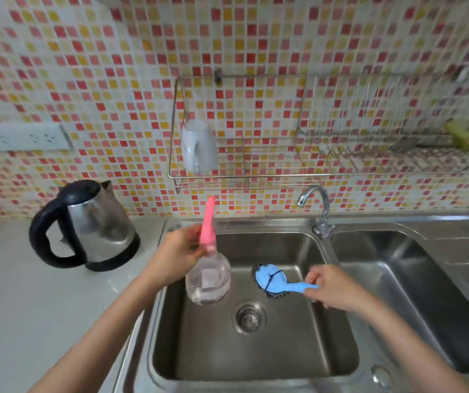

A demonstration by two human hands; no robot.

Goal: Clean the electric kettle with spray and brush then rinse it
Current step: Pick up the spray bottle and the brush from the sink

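Head view, steel sink [341, 350], pale counter [29, 293], mosaic-tiled wall [114, 66]

Bare forearms [108, 330], bare left grip [176, 251], right grip [332, 287]

red, pink and yellow mosaic wall [114, 66]
steel kettle [97, 222] with black handle; clear spray bottle [208, 279], pink nozzle; blue brush [273, 277]; white mug [199, 147]
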